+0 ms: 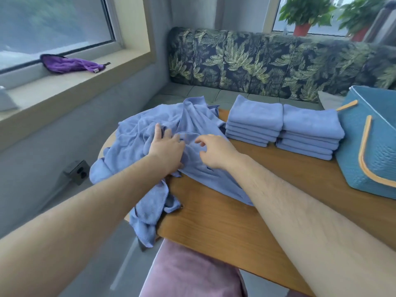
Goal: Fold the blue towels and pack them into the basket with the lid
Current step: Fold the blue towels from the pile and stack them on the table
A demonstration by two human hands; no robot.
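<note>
While left hand [166, 150] lies flat-fingered on the loose towel heap [147, 129], right hand [216, 152] touches it just beside, fingers loosely curled, gripping nothing. Two folded towel stacks [255, 123] sit between right hand and basket [368, 151], all on table [225, 221].

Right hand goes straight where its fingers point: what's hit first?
The loose blue towel heap, just ahead of the right hand and beside the left hand; contact looks near, depth unclear.

Wooden table [225, 228] bears crumpled towels [137, 146], probably several, two folded stacks [255, 116], basket [353, 151].
</note>
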